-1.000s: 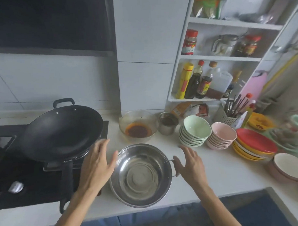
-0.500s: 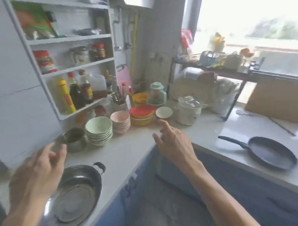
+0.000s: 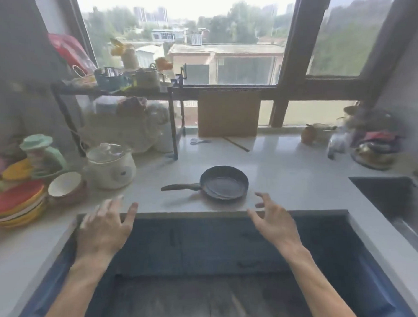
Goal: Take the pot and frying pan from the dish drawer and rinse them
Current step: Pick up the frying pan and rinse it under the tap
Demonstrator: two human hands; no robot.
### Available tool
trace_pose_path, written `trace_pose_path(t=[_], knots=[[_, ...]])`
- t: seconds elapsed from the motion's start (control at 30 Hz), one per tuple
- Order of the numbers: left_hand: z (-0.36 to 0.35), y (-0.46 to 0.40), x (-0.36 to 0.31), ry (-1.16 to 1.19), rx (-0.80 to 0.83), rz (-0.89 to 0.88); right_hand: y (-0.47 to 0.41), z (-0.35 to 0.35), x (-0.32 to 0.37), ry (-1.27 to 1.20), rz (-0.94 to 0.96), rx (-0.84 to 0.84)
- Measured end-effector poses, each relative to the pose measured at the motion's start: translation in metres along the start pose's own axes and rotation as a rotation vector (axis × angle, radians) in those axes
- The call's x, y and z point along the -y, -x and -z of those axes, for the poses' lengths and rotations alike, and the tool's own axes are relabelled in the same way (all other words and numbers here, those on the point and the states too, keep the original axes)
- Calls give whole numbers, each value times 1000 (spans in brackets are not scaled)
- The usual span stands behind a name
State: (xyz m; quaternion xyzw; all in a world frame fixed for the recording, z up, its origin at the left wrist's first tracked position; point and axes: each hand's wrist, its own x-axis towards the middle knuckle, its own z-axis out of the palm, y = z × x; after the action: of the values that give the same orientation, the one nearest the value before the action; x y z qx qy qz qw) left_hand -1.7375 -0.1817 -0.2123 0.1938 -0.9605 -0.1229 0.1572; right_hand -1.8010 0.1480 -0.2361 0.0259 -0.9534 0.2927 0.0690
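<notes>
Frying pan [image 3: 224, 182] is lying on the white counter [image 3: 286, 174] below the window, handle pointing left, with the left hand [image 3: 104, 229] and right hand [image 3: 273, 221] hovering nearer, fingers spread, holding nothing, sink [image 3: 394, 194] lying rightward.

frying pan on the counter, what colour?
Dark grey-blue all over, handle included; frying pan shows clearly in the head view.

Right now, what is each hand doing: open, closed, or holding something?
Left hand: open, fingers spread, holding nothing.
Right hand: open, fingers loosely curled, holding nothing.
</notes>
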Motion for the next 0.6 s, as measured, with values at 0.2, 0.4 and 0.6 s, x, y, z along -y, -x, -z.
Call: trace_pose_path(t=[0.2, 0.4, 0.6], knots=[[-112, -74, -66, -114, 356, -203, -77, -16, -106, -204, -196, 277], [-223, -172, -103, -274, 529, -268, -189, -79, -152, -253, -332, 399], [-323, -267, -99, -292, 664, -384, -315, -159, -178, -251, -344, 437]])
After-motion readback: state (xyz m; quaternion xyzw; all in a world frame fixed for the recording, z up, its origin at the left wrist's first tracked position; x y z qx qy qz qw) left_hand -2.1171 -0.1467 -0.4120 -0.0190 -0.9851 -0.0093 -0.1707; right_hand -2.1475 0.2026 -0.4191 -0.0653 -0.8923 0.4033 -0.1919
